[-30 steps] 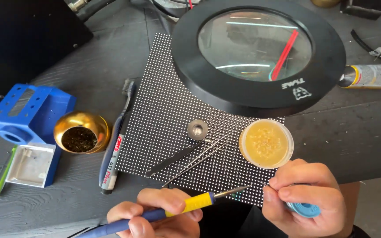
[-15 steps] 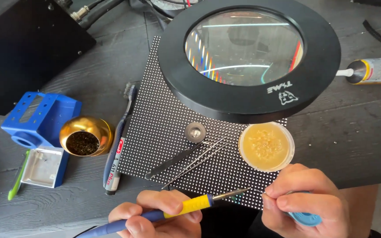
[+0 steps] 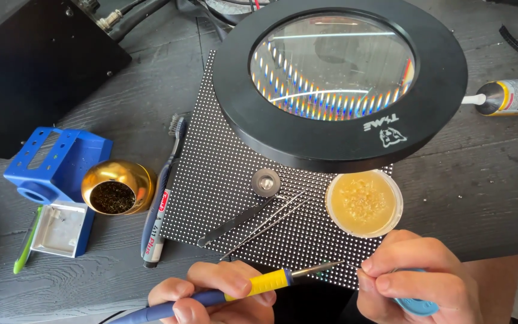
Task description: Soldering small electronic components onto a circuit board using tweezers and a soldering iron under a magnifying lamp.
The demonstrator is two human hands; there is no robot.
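The left hand (image 3: 211, 294) gripped a soldering iron (image 3: 253, 287), its tip near the dotted panel (image 3: 223, 180). The right hand (image 3: 418, 279) pinched thin solder wire (image 3: 352, 266) just beside that tip. Steady, braced hands would probably have suited this fine joint best.

Both hands low and close together, left hand (image 3: 211, 294) curled in a grip, right hand (image 3: 418, 279) pinching

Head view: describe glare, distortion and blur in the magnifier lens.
Head view: the magnifier lens carries bright streak reflections and smears the dotted panel beneath into coloured, stretched rows; outside it, the flux dish and soldering iron look sharp.
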